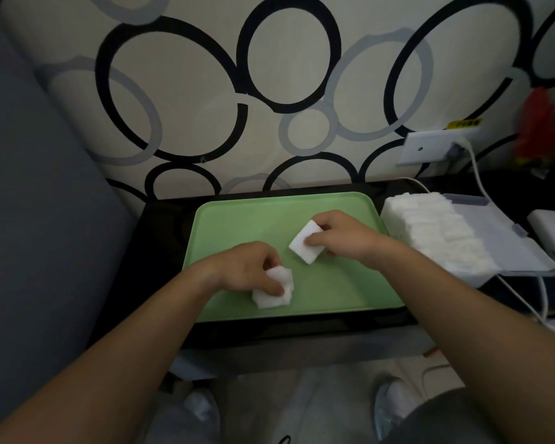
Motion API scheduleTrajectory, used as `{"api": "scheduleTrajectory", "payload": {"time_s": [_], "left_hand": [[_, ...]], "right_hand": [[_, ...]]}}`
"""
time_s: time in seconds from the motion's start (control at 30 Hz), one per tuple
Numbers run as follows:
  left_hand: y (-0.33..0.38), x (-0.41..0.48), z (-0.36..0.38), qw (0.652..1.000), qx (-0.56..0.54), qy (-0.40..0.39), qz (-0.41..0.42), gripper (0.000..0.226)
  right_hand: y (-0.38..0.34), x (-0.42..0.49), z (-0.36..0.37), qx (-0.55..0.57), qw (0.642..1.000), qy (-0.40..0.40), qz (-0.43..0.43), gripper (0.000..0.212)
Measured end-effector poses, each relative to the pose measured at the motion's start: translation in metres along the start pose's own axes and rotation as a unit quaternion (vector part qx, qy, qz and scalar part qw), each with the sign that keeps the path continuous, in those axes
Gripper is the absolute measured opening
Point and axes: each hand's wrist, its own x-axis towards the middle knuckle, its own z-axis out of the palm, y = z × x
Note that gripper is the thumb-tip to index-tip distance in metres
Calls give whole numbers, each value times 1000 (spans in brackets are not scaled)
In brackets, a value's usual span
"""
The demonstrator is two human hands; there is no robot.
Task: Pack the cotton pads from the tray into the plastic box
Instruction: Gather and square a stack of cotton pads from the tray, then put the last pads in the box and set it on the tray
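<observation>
- Gathering two small stacks of cotton pads off the green tray [334, 283]: a fanned, uneven stack [273, 291] near the front edge and a squared stack [303, 243] toward the middle, both low against the tray floor.
- Clamping the left hand [247, 267] down on the fanned stack, fingers curled over its top; pinching the squared stack between thumb and fingertips of the right hand [343, 233].
- Best tapping the fanned stack square on the tray before lifting, to keep loose pads from sliding out.
- Carrying both to the plastic box [474, 277], just right of the tray, lid open, with a long packed row [430, 232] already inside.
- Setting each stack in on edge, in line with that row, pressing gently.
- Steering clear of the white cable [523, 302] by the box.
</observation>
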Motion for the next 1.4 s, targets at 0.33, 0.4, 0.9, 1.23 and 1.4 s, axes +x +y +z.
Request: {"api": "scheduleTrajectory", "payload": {"time_s": [0.33, 0.4, 0.9, 1.23, 1.4], "left_hand": [[7, 2, 0, 892, -426, 141, -63, 16], [10, 5, 1, 862, -478, 156, -67, 18], [45, 9, 4, 686, -708, 165, -38, 36], [61, 12, 7, 721, -672, 166, -6, 27], [71, 16, 11, 738, -653, 167, 29, 27]], "right_hand": [[-21, -20, -13, 204, 978, 22, -44, 18], [-23, -21, -14, 220, 975, 29, -30, 16], [-36, -21, 9, 301, 945, 118, 55, 17], [-30, -20, 11, 271, 941, 201, 40, 27], [-22, -26, -6, 258, 954, 147, 34, 38]]}}
